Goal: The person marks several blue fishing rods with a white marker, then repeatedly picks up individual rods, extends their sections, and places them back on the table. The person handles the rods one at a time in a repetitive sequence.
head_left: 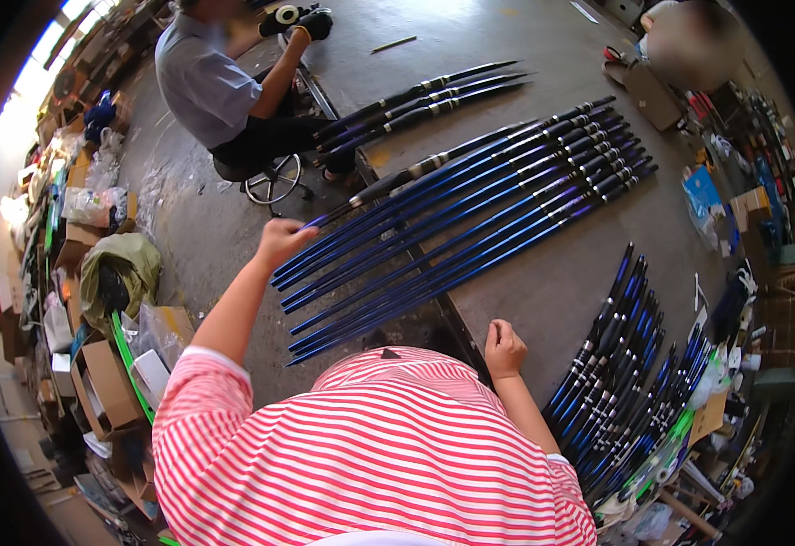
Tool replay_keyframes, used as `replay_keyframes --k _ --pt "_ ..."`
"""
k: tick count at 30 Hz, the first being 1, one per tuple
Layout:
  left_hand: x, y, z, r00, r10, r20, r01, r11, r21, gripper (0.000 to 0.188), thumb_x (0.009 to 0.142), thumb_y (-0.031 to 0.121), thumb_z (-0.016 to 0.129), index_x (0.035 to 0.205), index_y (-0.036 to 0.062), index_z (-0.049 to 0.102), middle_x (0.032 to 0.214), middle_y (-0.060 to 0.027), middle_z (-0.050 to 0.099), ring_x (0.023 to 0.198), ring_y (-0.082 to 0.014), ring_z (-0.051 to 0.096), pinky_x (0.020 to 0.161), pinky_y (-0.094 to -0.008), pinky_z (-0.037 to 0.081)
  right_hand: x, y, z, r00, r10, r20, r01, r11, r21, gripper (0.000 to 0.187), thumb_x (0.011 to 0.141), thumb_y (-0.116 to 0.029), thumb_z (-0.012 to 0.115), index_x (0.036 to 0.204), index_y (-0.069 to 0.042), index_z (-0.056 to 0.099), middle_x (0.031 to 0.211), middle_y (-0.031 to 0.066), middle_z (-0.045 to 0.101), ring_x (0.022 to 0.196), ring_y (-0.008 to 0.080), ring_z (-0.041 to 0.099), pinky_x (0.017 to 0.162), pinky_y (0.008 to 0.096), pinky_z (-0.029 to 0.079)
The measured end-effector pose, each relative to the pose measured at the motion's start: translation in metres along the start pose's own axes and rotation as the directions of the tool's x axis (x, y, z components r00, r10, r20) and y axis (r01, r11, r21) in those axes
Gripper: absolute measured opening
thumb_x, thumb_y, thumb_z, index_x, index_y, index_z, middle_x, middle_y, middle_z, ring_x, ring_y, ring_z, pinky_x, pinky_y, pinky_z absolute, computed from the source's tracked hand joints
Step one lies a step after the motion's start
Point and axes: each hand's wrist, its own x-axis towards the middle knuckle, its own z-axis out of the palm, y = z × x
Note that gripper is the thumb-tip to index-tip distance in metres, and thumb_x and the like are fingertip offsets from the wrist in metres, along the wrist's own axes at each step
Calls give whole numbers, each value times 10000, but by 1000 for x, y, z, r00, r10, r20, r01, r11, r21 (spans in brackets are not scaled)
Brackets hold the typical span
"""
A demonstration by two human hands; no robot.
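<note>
1. The grey counter (498,282) is biggest. There is one, and its long dark edge slants down from the far left toward the person's right hand.
2. Next is a row of blue-and-black rods (588,144), side by side. Their thin blue ends stick out past the dark edge; their thick ends point to the far right. They lie too close to count surely.
3. One messy rod pile (611,332) is near the right forearm, too jumbled to count.
4. Three dark rods (434,96) lie across the far part of the dark edge, thin tips pointing right.
5. One held rod (404,177) slants over the dark edge, beside the row. Its thin tip points to the far right.
6. Two hands: the left hand (286,242) pinches the held rod's purple end; the right hand (504,348) has its fingers curled together.
</note>
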Motion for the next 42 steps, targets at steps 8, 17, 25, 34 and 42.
replay_keyframes --k 8,17,25,34,42 --pt "125 17 62 995 35 -98 -41 997 -58 401 676 419 695 672 22 645 484 -106 505 423 -120 432 452 -286 373 1 4 -2 999 25 46 -25 1000 4 78 784 -144 572 832 -83 581 703 101 622 595 279 601 517 353 477" --pt "150 19 64 963 214 -161 -180 962 205 270 741 304 650 814 45 647 748 -105 613 704 -249 598 659 -313 468 6 3 -3 997 -9 71 8 1000 21 79 776 -130 575 839 -82 572 675 105 613 571 278 594 499 355 470" --pt "9 -16 15 955 -54 290 -32 958 286 303 864 290 451 876 25 597 863 -181 585 826 -340 545 730 -387 427 2 7 -5 995 34 97 -38 998 41 101 772 -147 579 852 -85 573 677 103 615 577 274 597 507 354 473" --pt "-56 -24 -18 981 -159 111 140 977 162 254 831 253 550 842 -1 560 664 -135 556 627 -205 530 597 -323 419 -1 8 -1 1000 -3 14 3 998 56 82 789 -152 564 853 -101 562 616 64 581 544 252 577 479 356 447" --pt "-81 22 7 934 -122 336 207 951 -228 155 798 174 551 754 26 565 596 34 446 544 -57 384 483 -247 319 -3 5 0 999 35 -10 -34 998 44 86 783 -176 567 845 -117 575 600 65 568 549 259 569 490 362 441"
